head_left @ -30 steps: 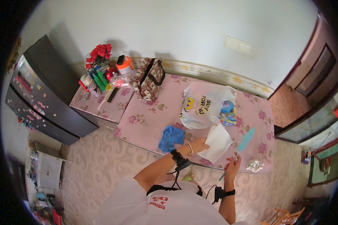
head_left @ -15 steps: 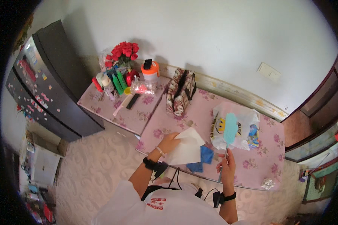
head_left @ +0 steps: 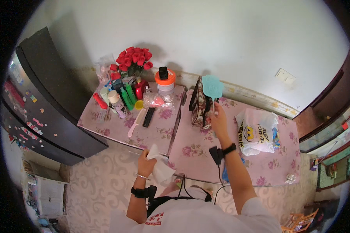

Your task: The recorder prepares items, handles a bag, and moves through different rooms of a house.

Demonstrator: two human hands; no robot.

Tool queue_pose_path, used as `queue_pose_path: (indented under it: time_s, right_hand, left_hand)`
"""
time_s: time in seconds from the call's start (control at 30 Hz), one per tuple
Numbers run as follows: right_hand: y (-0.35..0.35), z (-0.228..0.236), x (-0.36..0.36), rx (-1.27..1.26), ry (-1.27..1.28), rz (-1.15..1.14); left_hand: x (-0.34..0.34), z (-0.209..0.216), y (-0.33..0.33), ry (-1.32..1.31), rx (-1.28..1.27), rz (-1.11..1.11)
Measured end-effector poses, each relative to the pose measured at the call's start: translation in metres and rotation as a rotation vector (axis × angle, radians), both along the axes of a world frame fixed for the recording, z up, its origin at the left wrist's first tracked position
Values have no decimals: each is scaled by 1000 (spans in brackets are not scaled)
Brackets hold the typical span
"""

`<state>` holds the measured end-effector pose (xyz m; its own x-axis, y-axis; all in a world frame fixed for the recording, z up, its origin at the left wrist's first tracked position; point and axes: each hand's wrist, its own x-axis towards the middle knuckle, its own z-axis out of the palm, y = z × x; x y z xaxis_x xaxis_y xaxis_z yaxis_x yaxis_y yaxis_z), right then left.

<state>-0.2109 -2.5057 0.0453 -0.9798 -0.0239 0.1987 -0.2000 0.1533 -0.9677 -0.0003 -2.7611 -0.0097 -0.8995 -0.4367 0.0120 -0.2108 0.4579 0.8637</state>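
My right hand is closed round the thin handle of a light-blue fly swatter. The swatter stands up with its flat head beside the top of a brown and white patterned bag; whether they touch I cannot tell. Pinched in my left hand is a folded white sheet, paper or thin cloth, over the near table edge. A blue cloth is partly covered by my right forearm.
Two flowered-top tables adjoin along the wall. Bottles, red roses, an orange-lidded tub, a pink comb and a black remote occupy the left one. A white plastic bag lies right. A grey fridge stands left.
My right hand has carried the fly swatter left and away from me, from the plastic bag to the patterned bag. My left hand has drawn the white sheet left and nearer, off the blue cloth.
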Motion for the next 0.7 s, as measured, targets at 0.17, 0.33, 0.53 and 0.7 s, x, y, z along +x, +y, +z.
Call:
queue_pose_path:
  time_s: [0.17, 0.33, 0.53, 0.7]
  right_hand:
    - [-39, 8, -10, 55, -43, 28]
    - [-82, -37, 51, 110, -105, 491]
    - [-131, -97, 113, 103, -460, 717]
    - [-134, -111, 129, 331, -27, 661]
  left_hand:
    - [2, -24, -19, 215, 202, 3]
    - [8, -38, -38, 91, 291, -37]
    - [-24, -65, -25, 13, 616, -100]
    - [-46, -77, -29, -157, 610, -122]
